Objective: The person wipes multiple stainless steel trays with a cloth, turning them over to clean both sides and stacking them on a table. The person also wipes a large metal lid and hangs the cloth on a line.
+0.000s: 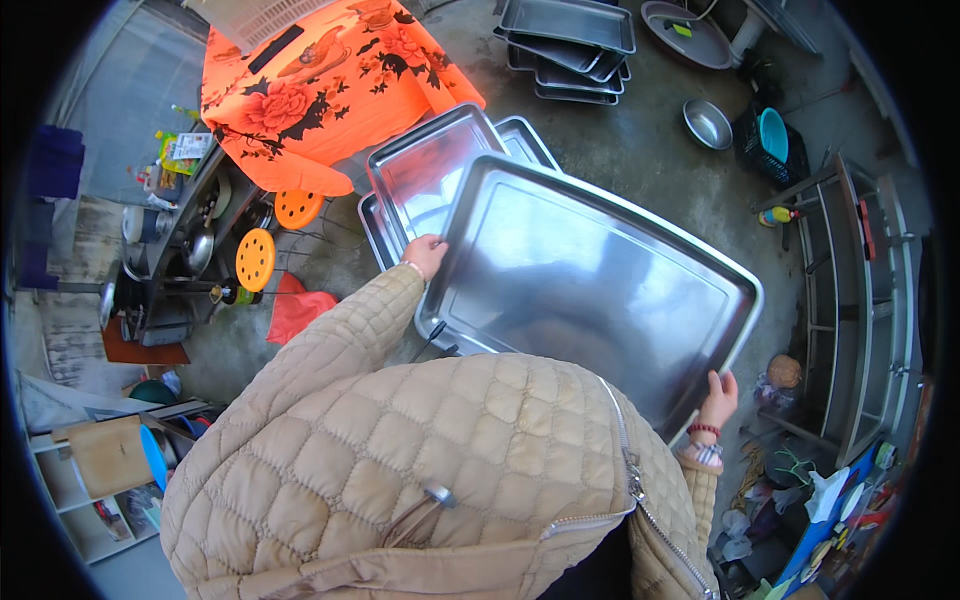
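Observation:
A large rectangular metal tray (592, 292) is held in front of my body, tilted across the view. My left hand (426, 255) grips its left rim, and my right hand (718, 405) grips the rim at its lower right corner; the fingers of both are partly hidden by the tray. Behind and partly under it, other metal trays (435, 161) lie in a loose pile beside a table with an orange floral cloth (330, 112). What supports that pile is hidden.
More metal trays (568, 34) are stacked on the concrete floor at the top. Two orange stools (256, 259) and a red bag (296, 307) are at the left. A metal bowl (707, 124), a black crate (795, 161) and a metal rack (855, 315) stand at the right.

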`<state>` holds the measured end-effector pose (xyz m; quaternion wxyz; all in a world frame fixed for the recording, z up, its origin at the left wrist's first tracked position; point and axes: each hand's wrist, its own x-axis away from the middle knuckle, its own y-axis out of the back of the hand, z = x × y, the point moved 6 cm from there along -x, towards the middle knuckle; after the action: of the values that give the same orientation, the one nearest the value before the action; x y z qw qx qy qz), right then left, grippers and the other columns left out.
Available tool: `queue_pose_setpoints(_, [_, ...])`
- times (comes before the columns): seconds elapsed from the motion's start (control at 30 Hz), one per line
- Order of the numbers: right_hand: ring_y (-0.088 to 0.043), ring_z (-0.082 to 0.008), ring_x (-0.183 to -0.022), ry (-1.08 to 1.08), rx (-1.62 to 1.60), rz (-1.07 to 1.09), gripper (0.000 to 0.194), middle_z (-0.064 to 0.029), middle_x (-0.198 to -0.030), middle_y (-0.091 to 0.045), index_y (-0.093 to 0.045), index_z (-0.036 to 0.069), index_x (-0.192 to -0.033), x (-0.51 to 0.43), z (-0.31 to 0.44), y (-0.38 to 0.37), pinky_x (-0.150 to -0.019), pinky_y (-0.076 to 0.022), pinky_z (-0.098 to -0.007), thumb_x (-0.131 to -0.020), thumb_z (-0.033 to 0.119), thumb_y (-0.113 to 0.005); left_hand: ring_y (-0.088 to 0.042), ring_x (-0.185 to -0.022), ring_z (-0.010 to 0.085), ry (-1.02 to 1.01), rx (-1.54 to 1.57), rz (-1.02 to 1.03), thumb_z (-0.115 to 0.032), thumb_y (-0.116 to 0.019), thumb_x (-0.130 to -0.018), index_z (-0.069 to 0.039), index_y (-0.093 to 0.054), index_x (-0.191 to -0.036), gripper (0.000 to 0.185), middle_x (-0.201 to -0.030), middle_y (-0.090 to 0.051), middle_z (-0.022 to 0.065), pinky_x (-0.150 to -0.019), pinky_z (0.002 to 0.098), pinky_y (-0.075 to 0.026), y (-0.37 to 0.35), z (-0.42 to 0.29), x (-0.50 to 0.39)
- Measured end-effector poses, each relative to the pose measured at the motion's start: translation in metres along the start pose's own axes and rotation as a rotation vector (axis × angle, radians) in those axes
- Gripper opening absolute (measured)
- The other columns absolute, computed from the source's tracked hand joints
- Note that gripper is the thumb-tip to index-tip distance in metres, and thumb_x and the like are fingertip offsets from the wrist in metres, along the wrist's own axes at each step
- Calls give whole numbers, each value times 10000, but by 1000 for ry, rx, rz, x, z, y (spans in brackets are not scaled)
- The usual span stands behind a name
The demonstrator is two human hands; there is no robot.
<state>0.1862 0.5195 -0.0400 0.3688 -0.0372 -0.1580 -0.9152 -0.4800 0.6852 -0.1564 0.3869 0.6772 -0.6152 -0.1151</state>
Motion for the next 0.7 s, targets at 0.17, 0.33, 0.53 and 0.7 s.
queue_pose_setpoints(0.17, [-582, -129, -837, -55, 53, 139, 517, -50, -979, -631, -518, -72, -1266, -11, 7, -127, -735, -485, -259, -783, -11, -693, -643, -948, 349, 242, -192, -20, -331, -601, -818, -54, -683, -1040, 364, -973, -682, 183, -847, 390, -502, 47, 74, 4])
queue_pose_setpoints(0.33, [-594, -126, -810, -90, 139, 259, 556, -60, -964, -644, -519, -42, -1280, -12, 2, -228, -715, -483, -248, -753, -6, -692, -648, -960, 333, 342, -124, -49, -286, -605, -808, -49, -680, -1044, 343, -997, -679, 183, -850, 381, -501, 84, 126, 11])
queue_pose_setpoints(0.53, [-607, -176, -896, 54, 327, 398, 524, -108, -1043, -652, -600, -5, -1201, -19, -2, -333, -791, -489, -289, -714, 113, -753, -653, -971, 307, 441, -87, -74, -227, -595, -810, -41, -680, -1051, 317, -1007, -686, 168, -850, 365, -502, 109, 191, 3])
queue_pose_setpoints(0.7, [-625, -191, -923, 54, 382, 536, 380, -101, -1019, -679, -685, 34, -1070, -26, -14, -408, -826, -485, -299, -708, 128, -749, -670, -897, 305, 486, -104, -97, -200, -587, -795, -30, -699, -984, 278, -954, -688, 189, -800, 371, -513, 112, 239, 7])
